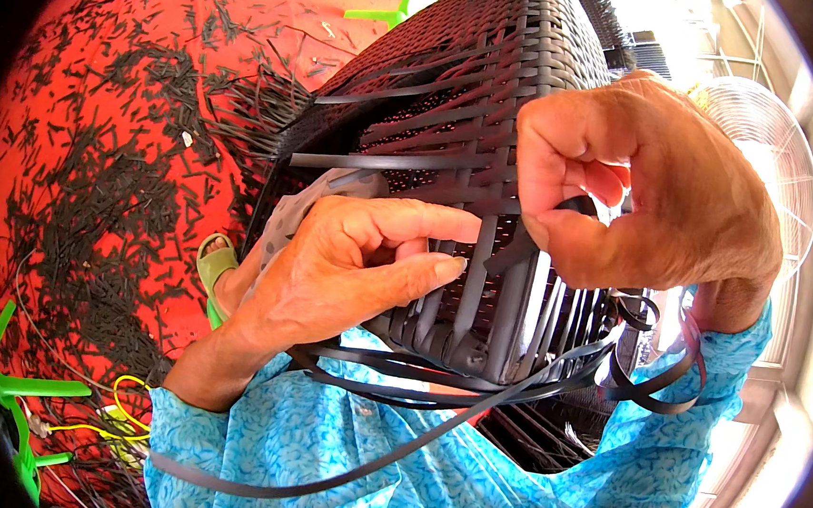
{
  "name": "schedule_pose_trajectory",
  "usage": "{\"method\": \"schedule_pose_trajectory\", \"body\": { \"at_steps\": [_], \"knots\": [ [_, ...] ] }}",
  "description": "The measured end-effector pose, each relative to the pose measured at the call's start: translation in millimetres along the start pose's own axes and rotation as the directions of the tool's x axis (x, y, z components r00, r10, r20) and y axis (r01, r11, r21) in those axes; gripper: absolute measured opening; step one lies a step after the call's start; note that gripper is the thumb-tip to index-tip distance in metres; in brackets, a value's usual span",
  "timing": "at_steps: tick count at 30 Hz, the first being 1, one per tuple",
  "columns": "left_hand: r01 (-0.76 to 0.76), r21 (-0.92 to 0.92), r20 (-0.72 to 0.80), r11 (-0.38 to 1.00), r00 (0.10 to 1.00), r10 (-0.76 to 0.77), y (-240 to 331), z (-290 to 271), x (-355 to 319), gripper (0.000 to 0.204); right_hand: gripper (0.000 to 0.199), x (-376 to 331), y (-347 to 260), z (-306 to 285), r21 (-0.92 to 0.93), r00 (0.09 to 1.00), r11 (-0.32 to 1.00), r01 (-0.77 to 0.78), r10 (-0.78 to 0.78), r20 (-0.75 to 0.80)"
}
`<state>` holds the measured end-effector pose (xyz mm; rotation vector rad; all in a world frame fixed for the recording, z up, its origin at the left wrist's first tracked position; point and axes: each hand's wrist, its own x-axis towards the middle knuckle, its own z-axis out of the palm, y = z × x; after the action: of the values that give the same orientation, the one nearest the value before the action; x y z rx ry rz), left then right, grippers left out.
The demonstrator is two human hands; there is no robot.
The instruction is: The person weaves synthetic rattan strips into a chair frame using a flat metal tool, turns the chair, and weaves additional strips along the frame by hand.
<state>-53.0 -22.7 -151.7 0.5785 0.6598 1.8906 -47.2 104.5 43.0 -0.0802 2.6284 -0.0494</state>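
A dark woven wicker piece (pixel 491 156) with a squared corner stands before me, its near side only partly woven. My right hand (pixel 650 187) is closed over that corner, pinching a flat black plastic strip (pixel 512 253) between thumb and fingers. My left hand (pixel 358 260) is at the left of the corner, thumb and index finger apart, other fingers curled, with nothing visible between them. Its index fingertip is close to the upright strips; whether it touches them I cannot tell. A long loose strip (pixel 420 441) loops below the corner and across my blue patterned shirt.
Black strip offcuts (pixel 103 230) litter the red floor covering (pixel 274 0) on the left. Loose strip ends (pixel 270 105) stick out of the weave. Green plastic legs (pixel 33 385) and a yellow cord (pixel 132 404) are at lower left. A round fan (pixel 790 179) stands at right.
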Motion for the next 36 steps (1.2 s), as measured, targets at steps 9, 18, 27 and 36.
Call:
{"method": "schedule_pose_trajectory", "body": {
  "at_steps": [9, 18, 27, 36],
  "knots": [
    [-0.026, 0.047, -0.036, 0.999, 0.999, 0.028, -3.3, 1.3, 1.5, 0.031, 0.008, 1.7, -21.1, -2.7, -0.189, 0.984, 0.966, 0.175, -0.178, 0.002],
    [-0.039, 0.03, -0.017, 0.999, 0.999, 0.039, -7.8, 1.9, 2.8, 0.031, 0.009, 7.0, -19.1, -10.6, -0.098, 0.977, 0.974, 0.203, -0.196, 0.079],
    [-0.055, 0.042, 0.016, 0.998, 0.998, 0.055, -7.1, 1.6, 2.0, 0.031, 0.009, 7.3, -10.2, -12.1, 0.007, 0.955, 0.958, 0.286, -0.286, 0.077],
    [0.008, 0.205, 0.093, 0.979, 0.995, -0.028, 4.4, -0.4, 2.9, 0.033, 0.015, -2.6, 17.6, 16.6, 0.117, 0.966, 0.959, 0.257, -0.259, 0.003]
  ]
}}
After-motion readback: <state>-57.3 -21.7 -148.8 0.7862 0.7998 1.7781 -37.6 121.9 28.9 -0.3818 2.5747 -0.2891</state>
